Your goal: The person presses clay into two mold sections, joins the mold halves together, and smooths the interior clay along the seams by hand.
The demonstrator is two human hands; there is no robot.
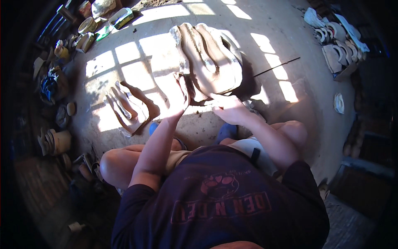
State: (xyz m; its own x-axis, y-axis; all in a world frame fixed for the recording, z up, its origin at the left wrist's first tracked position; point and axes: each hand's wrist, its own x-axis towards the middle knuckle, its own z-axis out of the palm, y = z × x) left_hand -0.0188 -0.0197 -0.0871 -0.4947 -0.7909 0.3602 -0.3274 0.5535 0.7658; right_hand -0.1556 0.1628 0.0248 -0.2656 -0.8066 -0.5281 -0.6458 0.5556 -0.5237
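Observation:
A large pale block with deep wavy grooves, mould-like [222, 76], lies on the floor in front of me, its far part in bright sun. My left hand [181, 96] is upright at the block's near left side, fingers stretched out; strong glare washes out part of it. At the block's near edge is my right hand [230, 109], its fingers pointing left and apart, a fingertip touching or very close to the rim. A smaller grooved piece [132, 110] of the same kind lies to the left, below my left hand's level.
A thin dark rod [275, 68] lies on the floor to the right. Several curved pale pieces [342, 54] are stacked at the far right, with a white crumpled item [338, 103] nearer. Containers [88, 25] and clutter line the left side. My blue shoes [227, 133] are close behind the block.

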